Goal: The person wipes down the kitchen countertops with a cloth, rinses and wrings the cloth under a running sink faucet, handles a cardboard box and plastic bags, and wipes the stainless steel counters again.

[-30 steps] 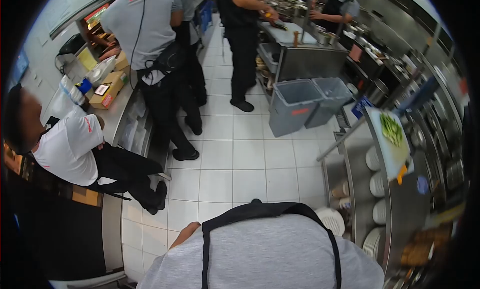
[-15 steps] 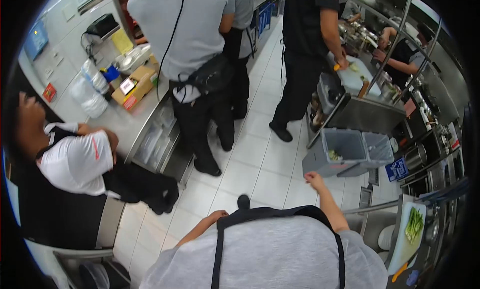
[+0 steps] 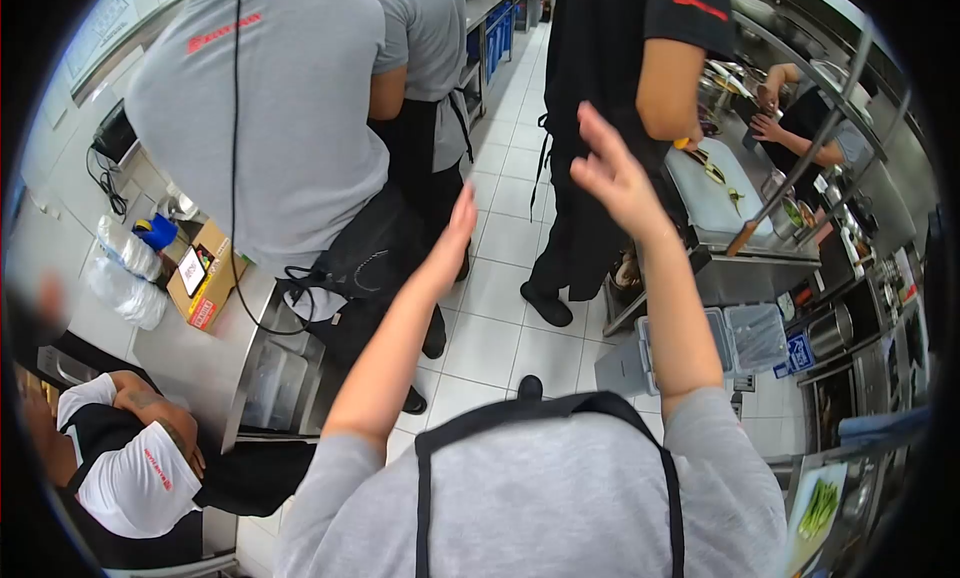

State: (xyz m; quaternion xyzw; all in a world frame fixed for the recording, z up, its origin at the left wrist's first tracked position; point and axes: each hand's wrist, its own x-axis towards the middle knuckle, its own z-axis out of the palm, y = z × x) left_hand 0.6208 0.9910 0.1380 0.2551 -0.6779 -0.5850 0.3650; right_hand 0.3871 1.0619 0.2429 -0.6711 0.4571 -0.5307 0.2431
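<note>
Both my hands are raised in front of me at chest height, arms stretched forward over the tiled floor. My left hand [image 3: 453,240] is seen edge-on with its fingers extended, and nothing is in it. It is nearest to a person in a grey shirt [image 3: 270,108] with a black waist bag [image 3: 365,253]. My right hand [image 3: 622,183] is open, fingers stretched and thumb apart, also bare. Behind it stands a person in black [image 3: 600,68], who works with an orange-handled tool at a white cutting board [image 3: 695,193].
A white-tiled aisle [image 3: 483,353] runs ahead between the people. Grey bins [image 3: 630,363] stand at right, below the steel counter. On the left counter lie a cardboard box [image 3: 210,278] and plastic-wrapped stacks [image 3: 125,288]. A person with folded arms [image 3: 145,478] is at lower left. Green vegetables [image 3: 820,508] lie lower right.
Both my hands have risen and reached forward from low near my body, the right one opening out. I have moved forward, closer to the people. The person at left appears lower in view.
</note>
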